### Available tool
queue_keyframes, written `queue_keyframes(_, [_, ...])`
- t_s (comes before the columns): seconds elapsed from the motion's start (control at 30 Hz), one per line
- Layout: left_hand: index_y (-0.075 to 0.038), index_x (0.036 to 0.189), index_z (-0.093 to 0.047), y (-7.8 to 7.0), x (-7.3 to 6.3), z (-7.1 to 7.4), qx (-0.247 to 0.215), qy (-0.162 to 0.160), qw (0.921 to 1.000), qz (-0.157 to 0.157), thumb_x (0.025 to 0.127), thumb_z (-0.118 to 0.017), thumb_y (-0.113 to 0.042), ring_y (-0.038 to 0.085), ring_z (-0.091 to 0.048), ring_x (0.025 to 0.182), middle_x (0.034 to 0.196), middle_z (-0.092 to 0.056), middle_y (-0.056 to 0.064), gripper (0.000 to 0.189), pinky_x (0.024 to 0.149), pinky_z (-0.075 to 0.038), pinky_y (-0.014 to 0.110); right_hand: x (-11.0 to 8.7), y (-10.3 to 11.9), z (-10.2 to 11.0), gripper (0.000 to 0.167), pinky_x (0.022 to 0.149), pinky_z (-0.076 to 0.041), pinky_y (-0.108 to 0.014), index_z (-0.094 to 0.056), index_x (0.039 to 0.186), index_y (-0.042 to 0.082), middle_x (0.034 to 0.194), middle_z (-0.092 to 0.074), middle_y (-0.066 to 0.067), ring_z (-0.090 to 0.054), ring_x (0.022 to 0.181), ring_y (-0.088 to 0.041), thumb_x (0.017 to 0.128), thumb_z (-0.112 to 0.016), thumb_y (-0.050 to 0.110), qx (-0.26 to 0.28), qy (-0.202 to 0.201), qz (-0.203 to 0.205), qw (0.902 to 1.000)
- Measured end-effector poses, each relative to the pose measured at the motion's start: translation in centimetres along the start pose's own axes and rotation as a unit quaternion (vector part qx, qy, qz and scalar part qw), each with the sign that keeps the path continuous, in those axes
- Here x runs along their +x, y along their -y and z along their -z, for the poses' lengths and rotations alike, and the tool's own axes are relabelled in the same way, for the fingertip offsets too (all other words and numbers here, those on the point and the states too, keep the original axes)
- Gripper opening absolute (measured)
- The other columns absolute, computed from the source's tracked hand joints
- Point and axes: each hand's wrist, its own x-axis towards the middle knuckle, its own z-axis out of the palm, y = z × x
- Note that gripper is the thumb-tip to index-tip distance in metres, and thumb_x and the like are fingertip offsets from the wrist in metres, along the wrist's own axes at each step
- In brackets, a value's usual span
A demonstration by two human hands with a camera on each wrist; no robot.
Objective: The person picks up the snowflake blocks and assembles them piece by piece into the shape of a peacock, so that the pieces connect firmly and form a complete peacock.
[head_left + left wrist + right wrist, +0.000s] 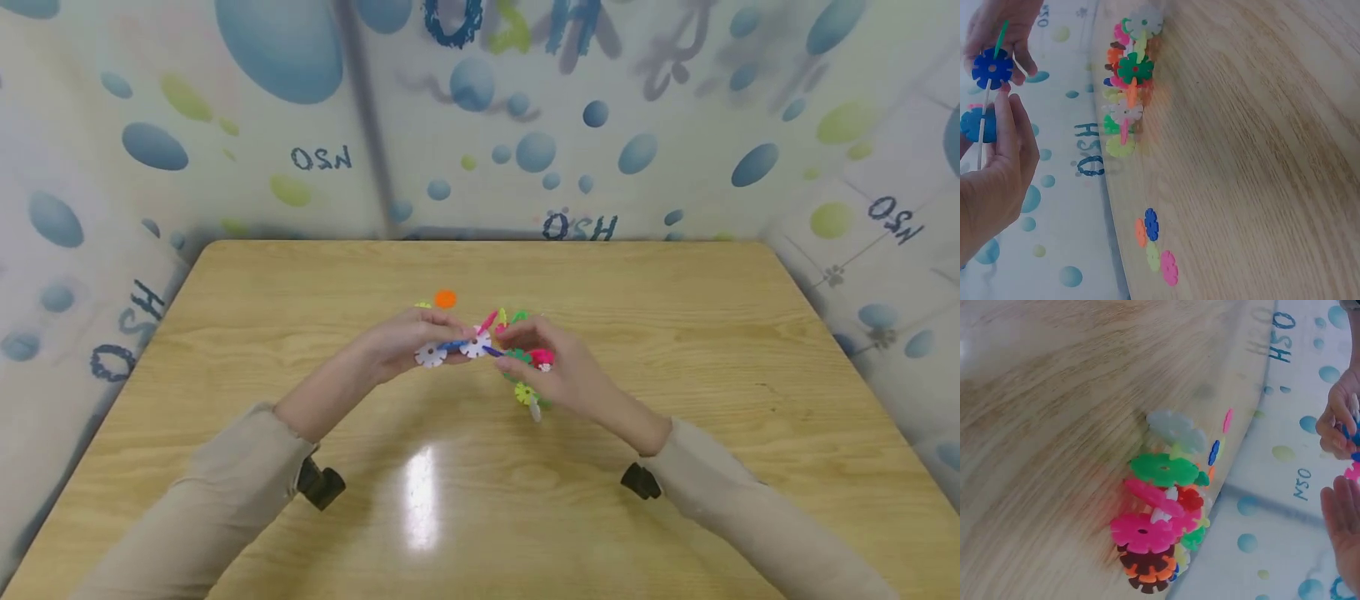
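Note:
Over the middle of the table, my left hand (412,340) grips a small chain of notched plastic snowflake discs. White discs (431,355) and blue discs (992,68) are slotted together at angles in it, and a green disc (1001,39) shows edge-on. At the chain's right end, my right hand (555,362) pinches a dark blue disc (492,352) between thumb and fingers. In the right wrist view both hands are cut off by the frame's right edge.
A larger cluster of joined discs (1163,467) in green, pink, white, orange and brown stands on the wooden table (675,517), partly behind my right hand. Farther left lie several loose discs, among them an orange disc (446,298) and a pink disc (1169,267). Patterned walls enclose the table.

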Motion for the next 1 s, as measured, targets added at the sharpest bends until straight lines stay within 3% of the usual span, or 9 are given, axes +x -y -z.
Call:
queue_keyframes(0.13, [0.005,0.103,-0.061,-0.2,0.6,0.5,0.064,0.029,0.9973,-0.021,0.090,-0.054,-0.010,0.010,-0.062,0.079,0.086,-0.063,-0.001,0.020,0.083,-0.053,0.031,0.3,-0.5,1.2,0.026,0.080,-0.053,-0.033,-0.056,0.107,0.003,0.104,-0.064,-0.013,-0.062,0.092,-0.024,0.095,-0.049,0.025,0.037,-0.003,-0.150,0.9879])
queue_keyframes(0.27, [0.001,0.095,-0.061,-0.7,1.6,0.9,0.171,0.067,0.9828,-0.024,0.090,-0.056,-0.014,0.011,-0.061,0.077,0.082,-0.062,-0.001,0.016,0.080,-0.054,0.032,1.0,-1.7,2.3,0.038,0.084,-0.050,-0.044,-0.054,0.110,-0.002,0.108,-0.060,-0.022,-0.058,0.098,-0.035,0.098,-0.039,0.030,0.055,0.014,-0.238,0.9695])
queue_keyframes(0.43, [-0.005,0.087,-0.060,-1.0,2.9,1.2,0.237,0.110,0.9653,-0.004,0.089,-0.054,-0.014,0.010,-0.059,0.071,0.076,-0.060,-0.002,0.011,0.078,-0.053,0.034,0.9,-3.0,2.5,0.045,0.085,-0.049,-0.046,-0.055,0.117,-0.002,0.111,-0.061,-0.021,-0.059,0.102,-0.032,0.098,-0.037,0.035,0.052,0.079,-0.283,0.9544])
queue_keyframes(0.53, [-0.004,0.086,-0.061,-1.1,3.7,1.2,0.245,0.130,0.9607,0.002,0.088,-0.054,-0.012,0.008,-0.057,0.067,0.073,-0.060,-0.003,0.011,0.075,-0.051,0.031,0.8,-2.7,2.1,0.049,0.086,-0.050,-0.044,-0.050,0.125,0.004,0.117,-0.060,-0.016,-0.059,0.102,-0.031,0.095,-0.041,0.042,0.085,0.117,-0.288,0.9468])
queue_keyframes(0.63, [-0.004,0.087,-0.063,-1.3,4.1,0.9,0.246,0.139,0.9593,0.008,0.088,-0.056,-0.013,0.006,-0.055,0.066,0.071,-0.061,-0.005,0.011,0.073,-0.050,0.026,1.0,-2.3,1.6,0.046,0.087,-0.051,-0.044,-0.049,0.126,0.004,0.119,-0.058,-0.016,-0.059,0.101,-0.035,0.093,-0.050,0.037,0.128,0.139,-0.268,0.9447])
queue_keyframes(0.73, [-0.004,0.091,-0.063,-1.5,4.3,0.4,0.242,0.131,0.9612,0.013,0.088,-0.055,-0.016,0.006,-0.054,0.068,0.072,-0.059,-0.006,0.014,0.075,-0.050,0.026,1.1,-2.2,1.2,0.038,0.088,-0.050,-0.045,-0.053,0.119,0.002,0.114,-0.060,-0.018,-0.061,0.100,-0.038,0.091,-0.055,0.028,0.167,0.130,-0.271,0.9391])
queue_keyframes(0.8, [-0.003,0.099,-0.062,-1.6,4.3,0.3,0.223,0.118,0.9675,0.015,0.091,-0.052,-0.021,0.007,-0.055,0.074,0.081,-0.059,-0.003,0.021,0.082,-0.051,0.029,1.2,-2.1,1.1,0.036,0.090,-0.049,-0.045,-0.055,0.115,-0.001,0.110,-0.062,-0.019,-0.062,0.099,-0.035,0.091,-0.056,0.025,0.178,0.102,-0.289,0.9350])
queue_keyframes(0.93, [0.003,0.120,-0.050,-1.3,4.4,0.3,0.111,0.072,0.9912,0.008,0.098,-0.039,-0.033,0.013,-0.059,0.091,0.110,-0.055,0.007,0.044,0.096,-0.047,0.036,1.4,-1.9,1.0,0.038,0.092,-0.047,-0.045,-0.057,0.112,-0.003,0.103,-0.066,-0.014,-0.065,0.097,-0.028,0.090,-0.056,0.028,0.185,0.029,-0.334,0.9239])
queue_keyframes(1.0, [0.004,0.127,-0.041,-1.1,4.3,0.4,0.047,0.045,0.9979,-0.001,0.098,-0.032,-0.042,0.017,-0.059,0.098,0.119,-0.051,0.013,0.055,0.097,-0.045,0.036,1.5,-1.9,1.1,0.038,0.090,-0.049,-0.043,-0.058,0.111,-0.004,0.095,-0.068,-0.008,-0.067,0.092,-0.023,0.090,-0.058,0.028,0.184,-0.005,-0.345,0.9204])
